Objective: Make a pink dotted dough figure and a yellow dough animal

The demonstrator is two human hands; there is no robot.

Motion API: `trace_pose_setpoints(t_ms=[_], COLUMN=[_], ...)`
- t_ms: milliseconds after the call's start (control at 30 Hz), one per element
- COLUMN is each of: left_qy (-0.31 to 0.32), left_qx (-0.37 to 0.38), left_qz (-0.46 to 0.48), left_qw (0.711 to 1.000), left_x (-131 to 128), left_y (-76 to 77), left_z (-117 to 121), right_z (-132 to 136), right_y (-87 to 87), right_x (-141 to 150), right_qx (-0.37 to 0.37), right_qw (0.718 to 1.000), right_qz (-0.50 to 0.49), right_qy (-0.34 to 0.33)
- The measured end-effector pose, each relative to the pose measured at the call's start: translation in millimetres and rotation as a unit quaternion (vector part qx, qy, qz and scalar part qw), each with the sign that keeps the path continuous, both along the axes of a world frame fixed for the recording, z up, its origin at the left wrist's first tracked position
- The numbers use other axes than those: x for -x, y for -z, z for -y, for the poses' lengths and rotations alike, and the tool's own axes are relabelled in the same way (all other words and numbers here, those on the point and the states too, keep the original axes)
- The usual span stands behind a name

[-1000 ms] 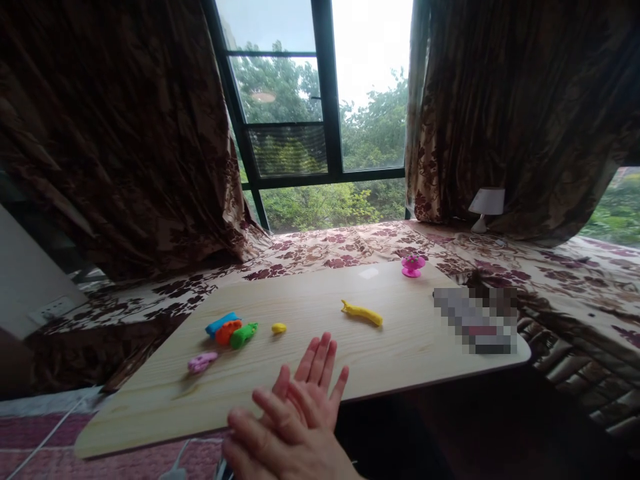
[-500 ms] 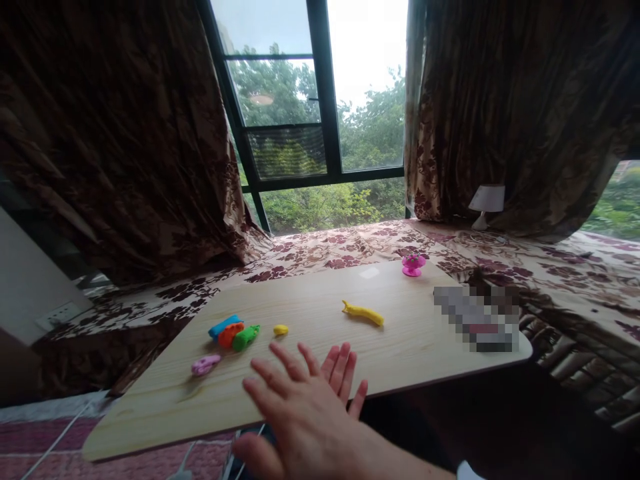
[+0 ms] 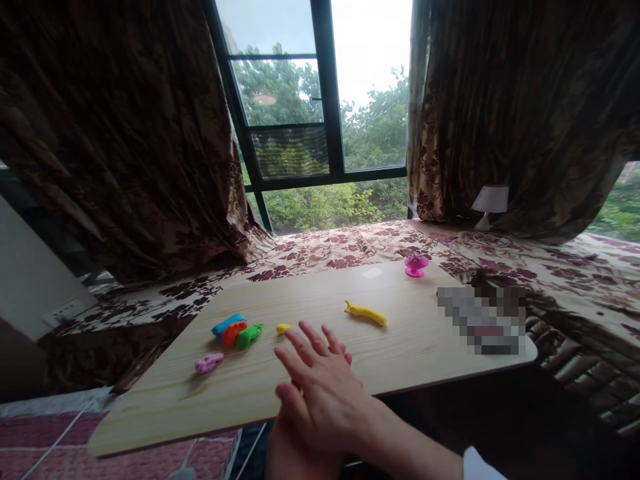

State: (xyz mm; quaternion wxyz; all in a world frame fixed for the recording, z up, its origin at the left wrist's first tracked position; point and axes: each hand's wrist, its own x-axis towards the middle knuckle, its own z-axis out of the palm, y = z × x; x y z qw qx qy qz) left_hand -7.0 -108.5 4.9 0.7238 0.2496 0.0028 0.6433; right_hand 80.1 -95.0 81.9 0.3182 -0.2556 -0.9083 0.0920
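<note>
My right hand (image 3: 330, 393) lies flat across my left hand (image 3: 295, 443), palm against palm, above the near edge of the wooden board (image 3: 200, 407). The right fingers are stretched out. Of the left hand only the heel, wrist and a few straight fingertips show. Whatever may be between the palms is hidden. Just beyond the right fingertips sits a small yellow lump of modelling clay (image 3: 283, 329). A longer yellow clay piece (image 3: 367, 313), forked at one end, lies farther right. To the left are blue (image 3: 227, 325), orange (image 3: 233, 333), green (image 3: 249, 337) and pink (image 3: 209, 363) clay pieces.
A bright pink clay figure (image 3: 417, 265) stands at the board's far right corner. A blurred-out item (image 3: 480, 320) lies on the right end. Behind are a flower-patterned cloth (image 3: 340, 247), a white lamp (image 3: 490, 200), curtains and a window. White cables (image 3: 63, 437) run at lower left.
My right hand has slid over the left, covering most of its fingers, and both have shifted slightly right. The left wrist now shows below. The clay pieces rest in place; the view has turned slightly.
</note>
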Motion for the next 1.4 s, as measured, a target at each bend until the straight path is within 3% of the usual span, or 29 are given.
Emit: trace_pose_setpoints(t_ms=[100,200,233,333,400,467,567,667,733,800,900,1000,1033,1133,1267,1333,1400], left_qy=[0.048,0.014,0.010,0.061,0.052,0.007,0.024,0.004,0.015,0.027,-0.021,0.026,0.009,-0.020,0.043,0.043,0.036], left_qx=[-0.007,-0.047,-0.080,-0.051,-0.033,-0.027,0.006,-0.022,-0.015,-0.008,-0.014,0.021,0.021,0.024,0.008,-0.001,-0.003], left_qz=[-0.017,-0.010,0.001,-0.034,-0.033,-0.005,-0.008,-0.008,-0.029,-0.049,-0.009,-0.001,0.005,-0.007,-0.036,-0.027,-0.012], left_qw=[0.999,0.999,0.997,0.996,0.998,1.000,1.000,1.000,0.999,0.998,1.000,0.999,1.000,0.999,0.998,0.999,0.999], left_x=[23.4,26.8,20.5,-5.3,-12.7,-5.7,17.1,23.0,12.1,-1.7,-5.9,11.7,17.5,18.7,-4.1,-6.3,3.0], left_y=[-13.8,-7.6,-1.4,13.7,11.7,-0.1,-17.7,-15.2,-6.1,-0.5,-9.0,-25.5,-27.8,-19.0,2.2,1.1,-7.3], left_z=[6.8,-4.7,-10.1,-17.2,-11.0,-0.8,5.8,-4.2,-11.3,-11.4,0.5,8.7,7.8,-3.3,-10.4,-4.3,2.6], right_z=[1.7,23.7,29.1,24.2,8.1,-4.2,2.8,26.7,32.0,22.5,-1.0,-1.0,5.9,30.1,22.0,4.3,-6.1], right_y=[17.3,38.1,37.9,15.1,-1.6,-2.7,26.0,49.5,42.0,20.8,-1.9,12.0,21.2,36.8,10.0,-2.2,1.4], right_x=[-10.1,-4.2,0.3,9.4,5.9,-2.6,-9.9,-1.8,6.3,9.2,-0.3,-10.8,-11.1,-2.7,6.4,0.8,-8.0], right_qx=[-0.012,-0.067,-0.069,-0.017,0.019,0.026,-0.020,-0.094,-0.078,-0.029,0.012,-0.002,-0.023,-0.076,-0.014,0.018,0.029], right_qw=[0.998,0.993,0.993,1.000,0.999,0.999,0.998,0.993,0.995,0.999,1.000,0.999,0.998,0.993,0.999,1.000,0.999], right_qz=[0.041,0.036,0.027,0.005,0.002,0.018,0.046,0.022,0.014,0.010,0.006,0.041,0.049,0.031,-0.002,-0.009,0.003], right_qy=[-0.045,-0.094,-0.089,-0.017,0.029,0.030,-0.034,-0.071,-0.067,-0.036,0.021,-0.013,-0.037,-0.084,-0.037,0.013,0.037])
